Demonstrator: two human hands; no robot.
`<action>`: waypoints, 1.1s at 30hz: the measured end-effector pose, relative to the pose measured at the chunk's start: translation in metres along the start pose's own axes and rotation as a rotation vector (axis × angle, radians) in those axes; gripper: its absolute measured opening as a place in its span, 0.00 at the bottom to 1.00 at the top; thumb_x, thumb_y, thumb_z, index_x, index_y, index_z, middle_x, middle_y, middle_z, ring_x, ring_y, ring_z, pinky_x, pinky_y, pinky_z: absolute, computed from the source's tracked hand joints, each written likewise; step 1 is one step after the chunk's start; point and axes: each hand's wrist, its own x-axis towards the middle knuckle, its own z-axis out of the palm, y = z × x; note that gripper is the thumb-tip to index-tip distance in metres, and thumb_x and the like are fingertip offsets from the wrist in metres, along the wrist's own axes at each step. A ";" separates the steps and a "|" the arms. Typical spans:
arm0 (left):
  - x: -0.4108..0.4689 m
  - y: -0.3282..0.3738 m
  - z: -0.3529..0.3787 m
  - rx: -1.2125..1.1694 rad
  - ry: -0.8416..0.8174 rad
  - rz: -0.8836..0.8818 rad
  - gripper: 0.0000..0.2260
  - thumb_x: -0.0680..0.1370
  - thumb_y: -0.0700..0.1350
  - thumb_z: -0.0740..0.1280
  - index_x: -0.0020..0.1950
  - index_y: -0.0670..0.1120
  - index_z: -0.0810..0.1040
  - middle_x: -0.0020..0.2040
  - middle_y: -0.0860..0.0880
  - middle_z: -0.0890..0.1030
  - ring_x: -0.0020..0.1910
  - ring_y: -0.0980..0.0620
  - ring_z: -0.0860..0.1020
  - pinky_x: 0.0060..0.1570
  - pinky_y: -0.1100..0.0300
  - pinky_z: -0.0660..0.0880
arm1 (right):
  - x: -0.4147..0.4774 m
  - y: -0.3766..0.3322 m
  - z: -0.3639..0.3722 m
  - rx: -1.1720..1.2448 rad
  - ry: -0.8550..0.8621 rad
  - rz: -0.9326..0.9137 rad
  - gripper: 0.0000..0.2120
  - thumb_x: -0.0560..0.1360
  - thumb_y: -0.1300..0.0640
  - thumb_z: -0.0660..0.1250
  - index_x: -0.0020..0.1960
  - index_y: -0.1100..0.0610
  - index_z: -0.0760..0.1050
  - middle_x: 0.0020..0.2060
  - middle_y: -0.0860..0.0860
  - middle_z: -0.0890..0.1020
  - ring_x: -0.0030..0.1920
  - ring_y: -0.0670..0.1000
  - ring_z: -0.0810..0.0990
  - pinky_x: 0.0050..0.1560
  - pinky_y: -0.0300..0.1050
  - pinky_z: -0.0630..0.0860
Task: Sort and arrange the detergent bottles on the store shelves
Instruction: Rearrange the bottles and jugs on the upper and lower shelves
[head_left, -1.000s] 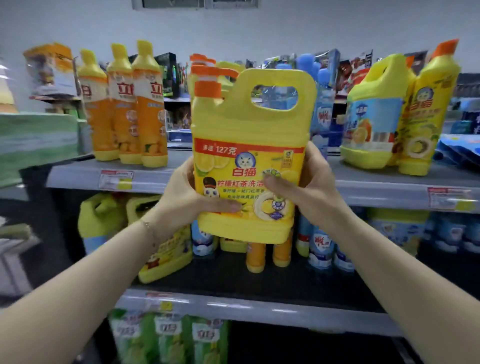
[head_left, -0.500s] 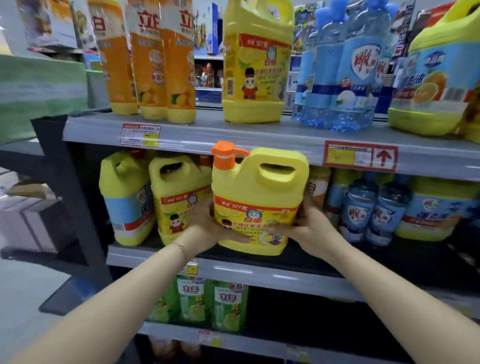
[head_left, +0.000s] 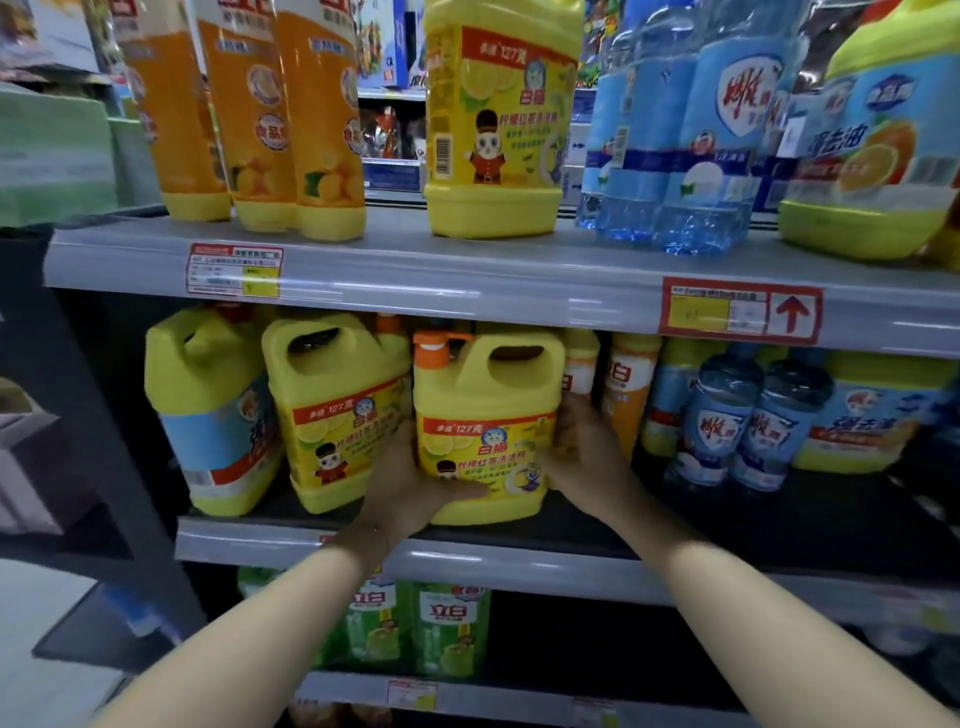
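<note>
Grey metal store shelving with glossy price-strip edges fills the view, the middle shelf (head_left: 291, 540) floored in dark matte board. On it stands a squat yellow plastic detergent jug (head_left: 485, 431) with a moulded loop handle, an orange pump cap and a shiny red-banded label, set upright near the front lip. The left hand (head_left: 410, 486) is clamped on its lower left corner, thumb across the label; the right hand (head_left: 584, 452) presses its right side. A matching yellow jug (head_left: 337, 410) leans just beside it on the left, next to a blue-labelled jug (head_left: 213, 410). Slim orange bottles (head_left: 626, 395) crowd right behind the right hand, with clear blue bottles (head_left: 753, 421) farther right. Bare dark shelf lies open in front of those, while the upper shelf (head_left: 415, 275) hangs close over the jug's handle.
</note>
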 end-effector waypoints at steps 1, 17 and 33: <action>0.000 -0.003 0.002 0.006 0.017 -0.024 0.41 0.50 0.57 0.83 0.59 0.59 0.69 0.57 0.54 0.79 0.57 0.52 0.78 0.56 0.47 0.77 | 0.001 0.003 -0.001 -0.051 0.127 -0.004 0.21 0.72 0.61 0.70 0.62 0.56 0.67 0.50 0.44 0.77 0.55 0.49 0.77 0.51 0.38 0.74; -0.007 0.015 0.030 0.309 0.181 -0.175 0.38 0.62 0.59 0.78 0.58 0.44 0.60 0.62 0.44 0.69 0.58 0.40 0.75 0.45 0.50 0.73 | 0.010 0.015 -0.006 0.031 0.240 0.233 0.31 0.61 0.60 0.77 0.60 0.55 0.69 0.54 0.53 0.81 0.55 0.54 0.79 0.55 0.53 0.77; 0.024 0.025 -0.021 0.217 0.103 0.236 0.16 0.78 0.37 0.62 0.66 0.44 0.67 0.49 0.50 0.78 0.43 0.54 0.78 0.39 0.62 0.72 | -0.027 -0.021 -0.004 0.115 0.133 0.021 0.31 0.64 0.59 0.78 0.58 0.42 0.66 0.49 0.36 0.76 0.54 0.45 0.77 0.55 0.46 0.75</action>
